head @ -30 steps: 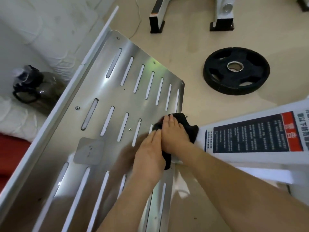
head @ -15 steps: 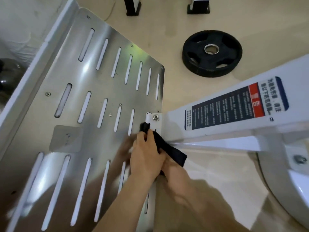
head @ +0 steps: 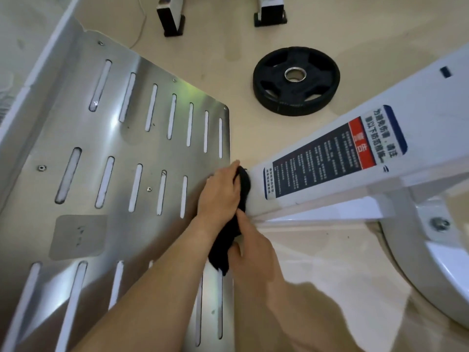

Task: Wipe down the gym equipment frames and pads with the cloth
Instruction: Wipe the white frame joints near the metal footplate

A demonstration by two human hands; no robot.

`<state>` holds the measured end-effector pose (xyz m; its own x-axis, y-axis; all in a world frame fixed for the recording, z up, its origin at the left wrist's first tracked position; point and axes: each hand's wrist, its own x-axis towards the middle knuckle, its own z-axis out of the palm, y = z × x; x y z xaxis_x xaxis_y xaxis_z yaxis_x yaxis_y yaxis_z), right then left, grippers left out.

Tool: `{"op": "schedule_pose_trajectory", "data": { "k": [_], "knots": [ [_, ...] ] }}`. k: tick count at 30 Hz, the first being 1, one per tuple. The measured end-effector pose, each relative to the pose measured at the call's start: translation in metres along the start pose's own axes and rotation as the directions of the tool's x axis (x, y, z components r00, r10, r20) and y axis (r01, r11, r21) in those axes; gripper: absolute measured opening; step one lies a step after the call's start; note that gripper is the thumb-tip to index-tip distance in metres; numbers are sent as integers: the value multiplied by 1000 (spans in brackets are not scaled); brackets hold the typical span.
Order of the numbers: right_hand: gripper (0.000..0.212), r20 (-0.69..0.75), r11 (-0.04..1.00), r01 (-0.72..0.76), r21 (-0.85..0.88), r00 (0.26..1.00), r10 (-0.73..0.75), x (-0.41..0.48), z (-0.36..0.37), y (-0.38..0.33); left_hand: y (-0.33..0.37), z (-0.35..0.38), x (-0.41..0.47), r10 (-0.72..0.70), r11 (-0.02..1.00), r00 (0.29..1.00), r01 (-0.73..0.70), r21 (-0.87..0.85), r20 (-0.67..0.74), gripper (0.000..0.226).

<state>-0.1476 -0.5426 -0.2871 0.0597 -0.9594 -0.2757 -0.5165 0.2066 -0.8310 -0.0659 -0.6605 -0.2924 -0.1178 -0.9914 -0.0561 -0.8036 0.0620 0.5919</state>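
Note:
A black cloth (head: 229, 237) is stretched between both hands at the joint where the white frame beam (head: 317, 189) meets the slotted steel footplate (head: 132, 148). My left hand (head: 220, 191) grips the cloth's upper end and presses it against the end of the beam. My right hand (head: 251, 246) pinches the lower end just under the beam. The cloth's middle hangs down over the footplate's right edge. A warning label (head: 330, 158) covers the top of the beam.
A black weight plate (head: 295, 80) lies on the beige floor beyond the beam. Two machine feet (head: 171, 21) stand at the top edge. A white curved housing (head: 436, 262) with a bolt fills the right side. A white rail (head: 38, 72) borders the footplate's left.
Both hands have shifted from the footplate's surface to the beam's end. The cloth was bunched flat under the palms and is now pulled out lengthwise between the two hands. The view has drifted left.

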Motion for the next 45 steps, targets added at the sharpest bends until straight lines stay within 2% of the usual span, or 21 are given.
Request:
{"op": "schedule_pose_trajectory", "data": {
  "k": [4,6,8,11,13,15,18,21,24,27,29,30,32,33,34,35,37,38,40,42,45],
  "knots": [
    [50,44,957,-200,211,980,195,-9,6,14,-25,17,-25,90,919,995,-95,382,32,61],
    [34,145,745,-393,539,915,377,-14,3,13,-25,18,-49,91,894,996,-92,438,21,62],
    [38,347,483,-527,699,841,415,-12,-1,7,-21,27,-74,71,911,997,-63,407,-4,59],
    [38,420,364,-551,751,824,380,-11,-8,6,-12,29,-90,27,921,1000,-30,388,12,54],
    [25,407,457,-551,698,831,380,-11,-15,8,1,13,-84,-19,908,998,-6,420,56,42],
    [17,360,653,-518,552,855,374,-9,-33,12,25,-7,-75,16,813,999,-41,580,48,16],
    [13,335,912,-378,157,889,311,-7,-81,14,62,-31,-65,-112,722,943,-138,678,312,17],
    [12,383,930,-278,-239,853,353,-7,-136,16,84,-52,-66,-67,682,872,-315,660,485,25],
    [8,418,885,-251,-392,809,414,-9,-174,15,102,-46,-81,-47,667,806,-415,619,590,32],
    [16,325,918,-314,-244,865,382,-6,-178,33,102,-12,-94,-186,810,809,-194,553,557,36],
    [18,160,912,-380,156,920,356,-5,-162,57,86,20,-94,-292,900,834,73,430,469,35],
    [23,17,906,-311,288,947,320,-3,-151,71,77,34,-95,-360,916,850,242,321,384,32],
    [28,-206,986,-64,151,974,95,-3,-133,91,72,58,-101,-519,847,836,531,-26,175,20],
    [36,-208,996,66,-60,975,-77,-4,-121,101,75,65,-109,-598,773,795,605,-190,100,16],
    [47,-124,929,191,-316,963,-240,-5,-108,111,79,72,-118,-633,735,773,615,-285,39,19],
    [56,-14,801,289,-523,937,-348,-4,-97,116,83,78,-128,-608,767,794,583,-267,-14,23],
    [65,184,588,361,-724,922,-339,3,-94,113,92,82,-148,-320,947,938,322,-7,-131,20],
    [67,220,550,349,-759,932,-288,9,-102,107,95,82,-154,-111,986,983,128,106,-148,9],
    [69,225,497,281,-821,959,-172,18,-125,99,98,89,-151,139,964,990,-131,231,-19,36],
    [67,202,403,203,-892,978,-45,15,-151,101,99,106,-136,184,920,974,-217,325,129,58],
    [65,188,216,167,-962,979,79,-2,-188,120,126,131,-119,169,800,912,-348,488,373,62]
  ]
}}
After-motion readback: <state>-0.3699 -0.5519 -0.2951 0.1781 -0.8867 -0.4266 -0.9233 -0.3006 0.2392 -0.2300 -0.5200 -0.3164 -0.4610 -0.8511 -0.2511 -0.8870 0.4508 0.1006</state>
